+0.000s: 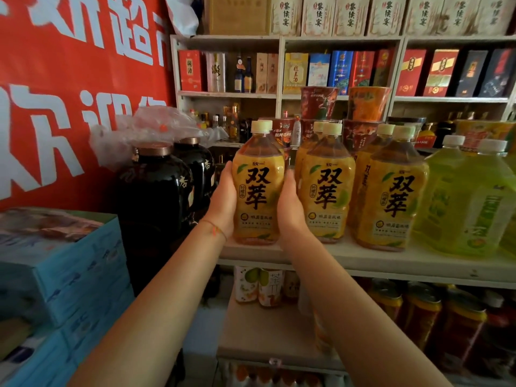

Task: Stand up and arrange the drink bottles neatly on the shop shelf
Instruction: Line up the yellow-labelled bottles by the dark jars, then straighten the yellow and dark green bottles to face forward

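Both hands, left hand (223,202) and right hand (290,205), are hugging a full, heavy, slippery bottle (258,188) around its fat middle.

From my feed the shop reads moderately lit, soft and even, with no hard shadows. The yellow bottles (258,188) are sharp enough that I can read their labels. Toward the edges the wide lens bends the shelf (418,263) lines, and the red banner (69,93) and blue boxes (64,275) smear. The lower shelves fall dim. The dark jars (156,196) carry faint glare.
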